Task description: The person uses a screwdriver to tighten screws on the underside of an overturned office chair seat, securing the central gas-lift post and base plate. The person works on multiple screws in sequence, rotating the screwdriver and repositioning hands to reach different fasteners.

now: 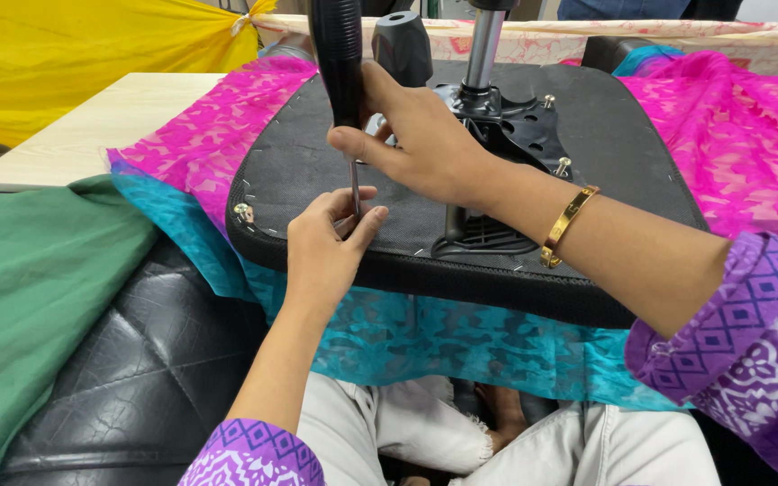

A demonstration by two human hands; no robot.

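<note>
An upturned black chair seat (pixel 317 153) lies in front of me on pink and teal cloth, its metal mechanism and post sticking up. My right hand (pixel 416 139) grips the black ribbed handle of a screwdriver (pixel 339 54), held upright with the tip down on the seat's near edge. My left hand (pixel 326 243) pinches the thin metal shaft (pixel 355 184) near the tip, fingers closed around it. What sits under the tip is hidden by the fingers. A gold bangle is on my right wrist.
Screws (pixel 243 212) stand at the seat's corners and by the mechanism (pixel 565 166). A black lever knob (pixel 402 45) rises behind the screwdriver. Green cloth (pixel 29 270) and a black padded cushion (pixel 137 378) lie at left. A pale tabletop (pixel 92 121) and yellow fabric are farther back.
</note>
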